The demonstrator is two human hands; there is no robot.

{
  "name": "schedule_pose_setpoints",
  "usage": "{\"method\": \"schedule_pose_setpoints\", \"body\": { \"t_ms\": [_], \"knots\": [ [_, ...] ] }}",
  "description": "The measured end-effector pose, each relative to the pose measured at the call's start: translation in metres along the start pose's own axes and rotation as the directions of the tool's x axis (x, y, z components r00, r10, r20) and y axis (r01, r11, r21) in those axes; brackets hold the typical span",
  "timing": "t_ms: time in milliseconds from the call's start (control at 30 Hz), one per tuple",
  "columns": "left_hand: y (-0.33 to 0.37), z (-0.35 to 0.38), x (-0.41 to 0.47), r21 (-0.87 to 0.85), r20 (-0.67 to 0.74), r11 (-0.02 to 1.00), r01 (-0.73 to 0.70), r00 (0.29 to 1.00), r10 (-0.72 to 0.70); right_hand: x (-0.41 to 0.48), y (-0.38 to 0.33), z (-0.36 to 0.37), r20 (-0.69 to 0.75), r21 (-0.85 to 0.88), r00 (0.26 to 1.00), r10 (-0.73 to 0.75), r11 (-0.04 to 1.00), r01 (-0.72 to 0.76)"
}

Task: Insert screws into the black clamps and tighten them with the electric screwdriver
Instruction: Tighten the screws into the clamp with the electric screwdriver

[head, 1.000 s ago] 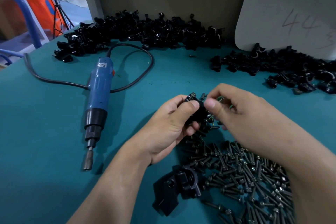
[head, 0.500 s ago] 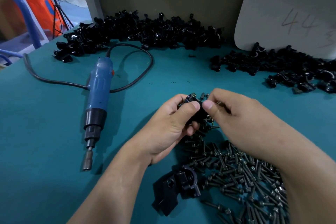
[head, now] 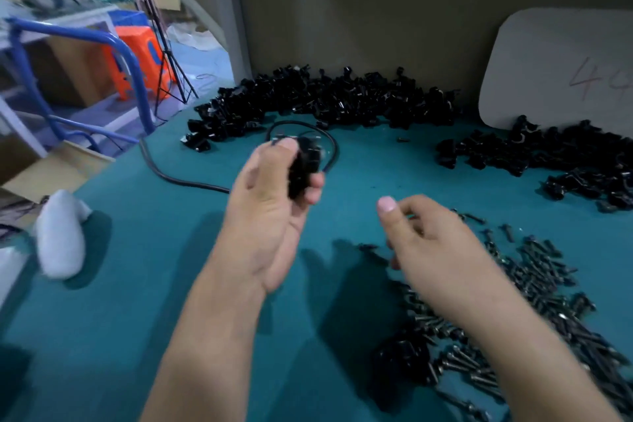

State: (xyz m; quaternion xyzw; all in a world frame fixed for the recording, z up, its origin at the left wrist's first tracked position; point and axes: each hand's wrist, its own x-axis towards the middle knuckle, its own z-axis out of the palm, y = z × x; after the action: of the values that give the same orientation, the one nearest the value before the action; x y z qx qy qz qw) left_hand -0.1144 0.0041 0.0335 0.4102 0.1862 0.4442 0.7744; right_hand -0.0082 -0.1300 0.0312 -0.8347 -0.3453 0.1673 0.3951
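My left hand [head: 270, 216] is raised over the teal table [head: 137, 319] and grips a black clamp [head: 303, 169] between thumb and fingers; the clamp is blurred. To its right, apart from the clamp, my right hand [head: 438, 250] hovers with loosely curled fingers, and I see nothing in it. Under and right of that hand lies a pile of dark screws [head: 534, 284]. Another black clamp [head: 400, 360] lies at the pile's near edge. Only the screwdriver's black cable [head: 178, 178] shows; its body is hidden behind my left hand and forearm.
A long heap of black clamps [head: 325, 103] lines the back wall, and a second heap [head: 548, 154] lies at the right below a white board [head: 555, 68]. A white blurred object [head: 60, 236] sits at the table's left edge. A blue metal frame [head: 133, 72] stands beyond that edge.
My hands have come apart: the left one carried the clamp up and to the left, the right one let go and stayed over the screws. The view swung left.
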Motion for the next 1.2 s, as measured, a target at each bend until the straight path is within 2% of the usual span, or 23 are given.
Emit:
{"method": "schedule_pose_setpoints", "body": {
  "t_ms": [100,200,333,433,467,500,533,600,667,733,833,967,1100,1200],
  "knots": [
    [0.041,-0.042,0.009,0.024,-0.167,0.994,-0.11,0.98,0.112,0.005,-0.033,0.055,0.15,-0.033,0.989,-0.013,0.999,0.018],
    [0.051,-0.079,0.01,0.001,-0.247,0.993,-0.116,0.962,0.113,0.023,-0.07,0.115,0.262,-0.139,0.964,0.047,0.99,-0.01],
    [0.035,-0.11,0.011,-0.03,-0.316,0.997,-0.074,0.947,0.06,0.043,-0.081,0.159,0.14,-0.214,0.984,0.107,0.974,-0.075],
    [0.028,-0.118,0.015,-0.049,-0.32,0.995,-0.089,0.945,0.069,0.054,-0.079,0.149,0.149,-0.146,0.977,0.155,0.98,-0.134],
    [0.026,-0.118,0.016,-0.067,-0.315,0.994,-0.087,0.947,0.061,0.057,-0.078,0.14,0.185,-0.048,0.965,0.188,0.982,-0.182],
    [0.025,-0.119,0.016,-0.083,-0.309,0.993,-0.082,0.95,0.053,0.058,-0.078,0.13,0.245,0.121,0.944,0.221,0.959,-0.255],
    [0.024,-0.119,0.015,-0.093,-0.305,0.993,-0.076,0.951,0.045,0.057,-0.078,0.119,0.317,0.318,0.919,0.234,0.887,-0.335],
    [0.02,-0.116,0.014,-0.093,-0.288,0.994,-0.054,0.957,0.025,0.05,-0.076,0.092,0.441,0.621,0.874,0.204,0.634,-0.461],
    [0.016,-0.11,0.011,-0.071,-0.243,0.997,-0.021,0.97,0.003,0.039,-0.07,0.061,0.525,0.757,0.842,0.122,0.386,-0.527],
    [0.011,-0.099,0.007,-0.022,-0.168,1.0,0.018,0.986,-0.022,0.025,-0.064,0.028,0.543,0.814,0.84,0.005,0.243,-0.528],
    [0.0,-0.075,-0.002,0.057,-0.001,0.997,0.05,0.999,-0.05,0.007,-0.055,-0.014,0.443,0.889,0.895,-0.055,0.152,-0.431],
    [-0.026,-0.04,-0.011,0.274,0.145,0.961,0.025,0.987,-0.067,0.0,-0.041,-0.049,0.242,0.966,0.97,0.014,0.089,-0.242],
    [-0.053,-0.013,-0.015,0.375,0.192,0.927,0.016,0.977,-0.095,0.013,-0.02,-0.062,0.068,0.998,0.988,0.137,-0.004,-0.068],
    [-0.071,-0.007,-0.018,0.44,0.192,0.898,-0.016,0.978,-0.077,0.03,0.004,-0.059,0.045,0.999,0.98,0.192,-0.032,-0.04]
  ]
}}
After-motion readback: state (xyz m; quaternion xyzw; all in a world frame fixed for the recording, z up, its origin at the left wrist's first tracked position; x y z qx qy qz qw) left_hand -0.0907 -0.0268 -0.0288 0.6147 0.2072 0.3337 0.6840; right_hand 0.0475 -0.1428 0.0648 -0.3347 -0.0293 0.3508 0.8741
